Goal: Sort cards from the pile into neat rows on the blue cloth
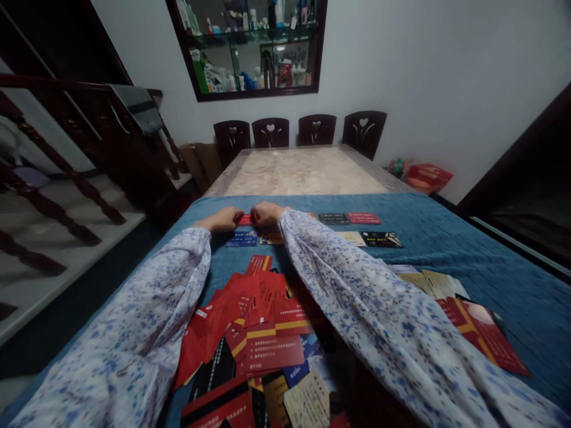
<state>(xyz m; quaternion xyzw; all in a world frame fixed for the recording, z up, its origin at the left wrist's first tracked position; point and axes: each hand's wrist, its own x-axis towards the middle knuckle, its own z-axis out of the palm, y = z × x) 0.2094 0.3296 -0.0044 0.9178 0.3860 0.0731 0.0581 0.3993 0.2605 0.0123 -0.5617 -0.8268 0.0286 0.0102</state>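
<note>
A small red card (245, 220) lies at the left end of the far row on the blue cloth. My left hand (224, 219) pinches its left edge, and my right hand (266, 214) has closed fingers on its right side. Farther right in that row are a dark card (333, 219) and another red card (363, 218). Nearer to me, a second row shows a blue card (241, 239), an orange-and-black card (271, 238), a cream card (351, 238) and a black card (381, 239). My right sleeve hides part of both rows.
A loose heap of cards, mostly red (274, 351), covers the near part of the blue cloth (446, 249). More cards (479, 330) lie beyond my right forearm. Dark chairs (316, 129) line the far end of the marble-patterned table (285, 169). A wooden railing (84, 172) stands left.
</note>
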